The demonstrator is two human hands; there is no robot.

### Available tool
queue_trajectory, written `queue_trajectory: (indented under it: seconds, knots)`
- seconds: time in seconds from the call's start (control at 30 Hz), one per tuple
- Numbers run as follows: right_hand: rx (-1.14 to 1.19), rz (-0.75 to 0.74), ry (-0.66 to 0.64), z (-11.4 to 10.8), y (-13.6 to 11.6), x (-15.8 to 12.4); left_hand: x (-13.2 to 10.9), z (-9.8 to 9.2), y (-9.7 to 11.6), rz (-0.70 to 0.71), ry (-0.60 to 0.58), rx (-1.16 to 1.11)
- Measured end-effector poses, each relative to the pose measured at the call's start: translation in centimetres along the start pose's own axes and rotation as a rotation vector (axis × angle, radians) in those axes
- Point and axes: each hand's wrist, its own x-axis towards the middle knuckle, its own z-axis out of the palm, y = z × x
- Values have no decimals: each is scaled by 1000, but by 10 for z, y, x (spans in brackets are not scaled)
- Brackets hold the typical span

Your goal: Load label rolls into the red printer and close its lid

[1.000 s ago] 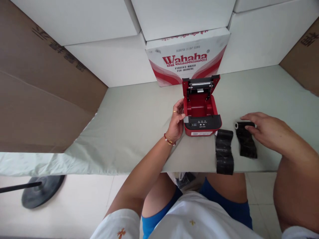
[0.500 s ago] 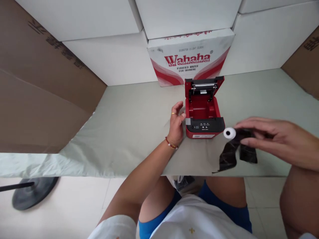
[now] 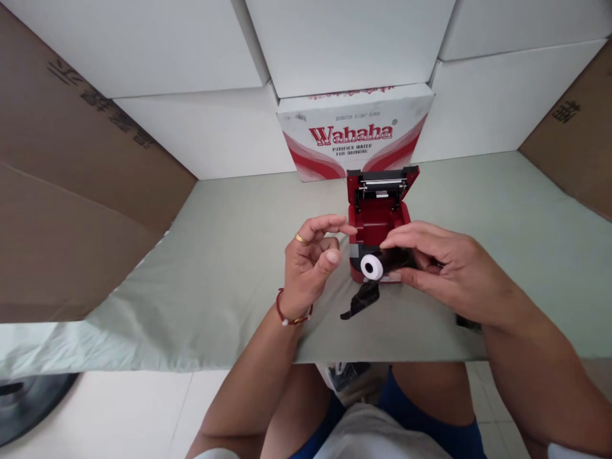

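A small red and black label printer stands on the table with its lid raised, showing a red hollow inside. In front of it my right hand grips a paper roll with a white end and dark core hole. Black film wraps the roll, and a loose strip hangs from it. My left hand is beside the printer's left side, fingers apart and holding nothing. The roll and my right hand hide most of the printer's front panel.
A white and red water carton stands behind the printer against stacked white boxes. Brown cardboard boxes flank the table at left and right. A pale green cloth covers the table, whose front edge lies near my legs.
My right hand has carried the roll left, in front of the printer. My left hand has drawn back from the printer's side toward me. The view has shifted slightly.
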Motion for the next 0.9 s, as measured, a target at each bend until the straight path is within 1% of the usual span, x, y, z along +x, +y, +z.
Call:
queue_trajectory:
  seconds: [0.1, 0.2, 0.27, 0.33, 0.4, 0.47, 0.53, 0.6, 0.63, 0.67, 0.7, 0.77, 0.8, 0.83, 0.9]
  knots:
    - [20, -29, 9, 0, -5, -1, -3, 4, 16, -92, -150, -16]
    - [37, -74, 16, 2, -7, -1, -6, 8, 28, -259, -240, -34]
    - [51, -110, 9, 4, -5, -2, -8, 11, 31, -362, -287, -81]
    - [66, -150, -1, 8, -2, -4, -10, 14, 29, -429, -305, -141]
    - [67, -171, 2, 13, 1, -6, -13, 18, 25, -470, -281, -198]
    - [57, -172, 27, 15, 1, -10, -15, 21, 22, -490, -257, -238]
    - [46, -163, 30, 13, 0, -15, -18, 23, 21, -477, -265, -231]
    - [24, -141, 5, 5, -2, -17, -21, 24, 21, -402, -274, -127]
    - [1, -114, -6, -2, -3, -17, -23, 24, 21, -326, -260, -34]
    - [-30, -78, -10, -9, -2, -14, -24, 24, 20, -220, -227, 88]
    - [-71, -38, -5, -16, 0, -10, -25, 23, 19, -87, -177, 233]
    - [-182, 42, 10, -27, 8, 4, -28, 22, 15, 220, -69, 560]
    - [-252, 77, 5, -30, 13, 14, -29, 23, 12, 370, -45, 713]
    - [-329, 106, -13, -30, 18, 24, -31, 23, 9, 506, -50, 843]
    - [-499, 170, -85, -24, 26, 46, -35, 27, 2, 705, -130, 1011]
